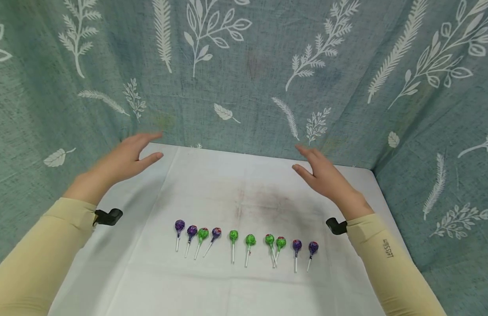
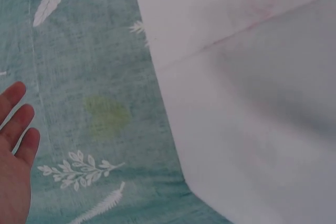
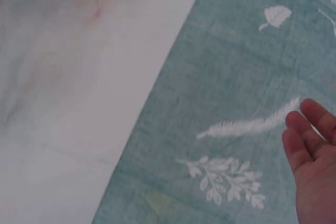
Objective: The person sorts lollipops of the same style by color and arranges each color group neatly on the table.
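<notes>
Several wrapped lollipops lie in a loose row across the white table, sticks toward the person. At the left end are purple lollipops (image 1: 179, 225) with a green lollipop (image 1: 203, 234) among them. Green lollipops (image 1: 250, 240) fill the middle, two of them with crossed sticks. Two purple lollipops (image 1: 297, 245) lie at the right end. My left hand (image 1: 123, 158) is raised over the table's far left, fingers extended and thumb apart, holding nothing. Over the far right, my right hand (image 1: 322, 173) is likewise raised and holds nothing. Both hands are beyond the row, touching no lollipop.
A white cloth covers the table (image 1: 204, 184), with faint reddish stains near its middle. Green curtains (image 1: 244, 96) with white leaf prints hang behind and on both sides. Each wrist carries a small black camera (image 1: 108, 217) at the cuff of a yellow sleeve (image 1: 386, 259).
</notes>
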Motion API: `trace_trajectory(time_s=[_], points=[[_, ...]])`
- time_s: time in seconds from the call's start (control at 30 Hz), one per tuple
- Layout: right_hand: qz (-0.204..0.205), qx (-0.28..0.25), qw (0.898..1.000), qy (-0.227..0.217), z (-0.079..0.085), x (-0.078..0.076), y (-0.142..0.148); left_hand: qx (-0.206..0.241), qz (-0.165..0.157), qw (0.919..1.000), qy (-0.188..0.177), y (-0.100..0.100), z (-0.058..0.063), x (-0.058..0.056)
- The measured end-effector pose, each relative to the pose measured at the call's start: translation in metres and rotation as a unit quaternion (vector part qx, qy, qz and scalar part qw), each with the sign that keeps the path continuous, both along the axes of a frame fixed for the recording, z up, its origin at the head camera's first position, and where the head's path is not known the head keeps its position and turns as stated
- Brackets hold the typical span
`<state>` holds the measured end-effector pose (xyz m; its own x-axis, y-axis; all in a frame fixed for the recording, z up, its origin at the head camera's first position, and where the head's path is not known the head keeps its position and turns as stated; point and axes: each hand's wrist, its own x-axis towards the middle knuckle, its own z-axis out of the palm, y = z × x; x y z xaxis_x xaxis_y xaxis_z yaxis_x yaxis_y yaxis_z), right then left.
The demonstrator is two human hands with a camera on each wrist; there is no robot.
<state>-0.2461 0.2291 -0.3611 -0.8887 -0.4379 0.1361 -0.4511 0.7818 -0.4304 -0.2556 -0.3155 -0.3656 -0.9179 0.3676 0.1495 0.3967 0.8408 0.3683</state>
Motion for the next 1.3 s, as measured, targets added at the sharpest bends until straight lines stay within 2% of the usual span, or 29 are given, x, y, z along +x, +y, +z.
trace_trajectory(time_s=[0.23, 0.57, 0.87, 1.13, 1.3], points=[[0.043, -0.019, 0.999, 0.012, -0.018, 0.008, -0.022, 0.018, -0.009, 0.9998, 0.009, 0.000, -0.015, 0.013], [0.086, -0.034, 0.995, 0.044, -0.042, 0.016, -0.054, 0.042, 0.002, 0.9991, 0.008, 0.000, -0.033, 0.036], [0.100, -0.015, 0.995, 0.023, -0.058, 0.027, -0.088, 0.055, 0.004, 0.9983, -0.018, 0.009, -0.051, 0.056], [0.145, 0.019, 0.989, 0.014, -0.070, 0.040, -0.124, 0.049, -0.001, 0.9988, -0.007, 0.014, -0.069, 0.068], [0.164, 0.030, 0.986, 0.008, -0.074, 0.049, -0.143, 0.044, -0.003, 0.9989, -0.016, 0.017, -0.079, 0.077]])
